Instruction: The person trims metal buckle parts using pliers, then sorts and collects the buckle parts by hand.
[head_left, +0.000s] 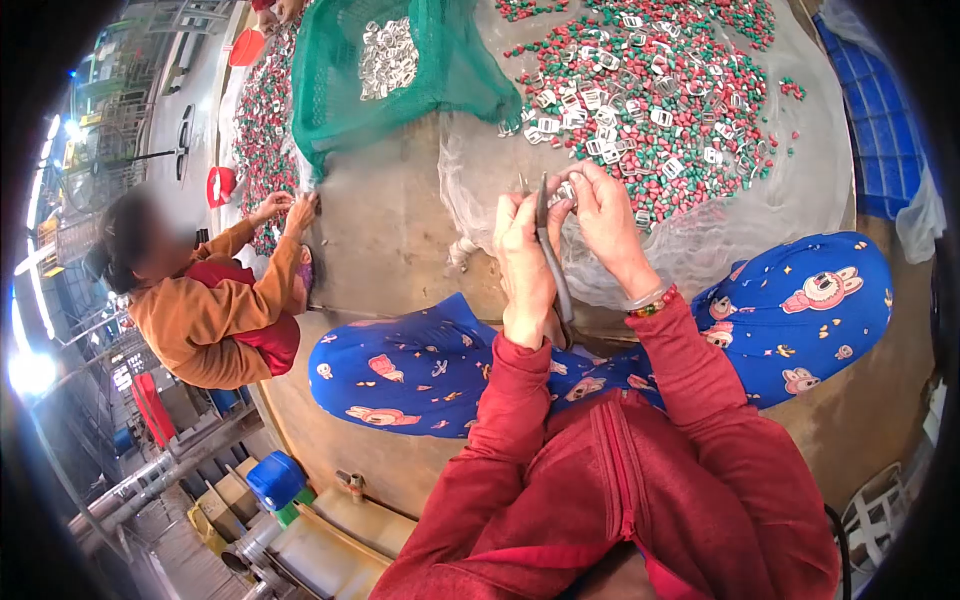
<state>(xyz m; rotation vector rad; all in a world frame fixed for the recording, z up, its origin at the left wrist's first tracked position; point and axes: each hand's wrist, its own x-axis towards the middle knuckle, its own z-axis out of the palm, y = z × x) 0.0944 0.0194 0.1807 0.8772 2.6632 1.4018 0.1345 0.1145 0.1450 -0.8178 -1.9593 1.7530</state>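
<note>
My left hand (522,255) is closed round a grey-handled tool that looks like pliers (555,265), its handles pointing down toward my lap. Close beside it, my right hand (608,215) pinches a small silvery metal buckle (564,192) between thumb and fingertips. The buckle is near the tool's upper end; whether they touch I cannot tell. Just beyond my hands lies a wide heap of red and green pellets (690,170) mixed with metal buckles (592,100). Clear plastic sheeting (470,200) lies under and around the heap.
A green mesh basket (325,100) holding a pile of metal buckles stands ahead on the left. At left, a co-worker in a brown top (215,310) handles another pellet heap (262,150). A blue grid-patterned crate or sheet (880,120) is at the right edge.
</note>
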